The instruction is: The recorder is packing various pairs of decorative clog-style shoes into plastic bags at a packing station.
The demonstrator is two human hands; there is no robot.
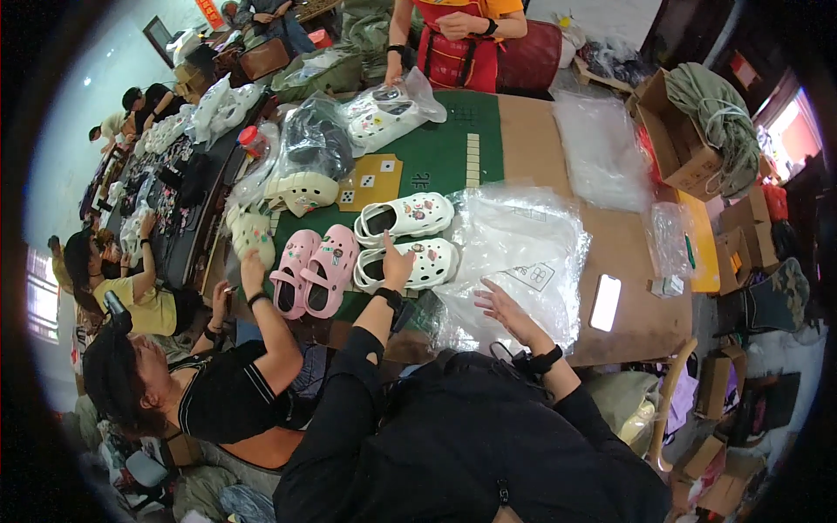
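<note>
A pair of white clogs with colourful charms lies toe-right on the table, an upper clog [405, 215] and a lower clog [432, 263]. My left hand [397, 266] is over the lower clog, fingers stretched toward the gap between the two and thumb apart. It seems to touch the clog without wrapping round it. My right hand [506, 312] is open and spread, holding nothing, above the near part of a stack of clear plastic bags [532, 231]. Left of the white pair stand two pink clogs [330, 270] with charms.
At left, a co-worker's hand [253, 266] is near a cream clog [250, 234]. Across the table another person touches a bagged white pair [384, 122]. A phone [605, 302] lies at right, near more flat bags [602, 144]. A chair's wooden arm [671, 401] stands by the near right corner.
</note>
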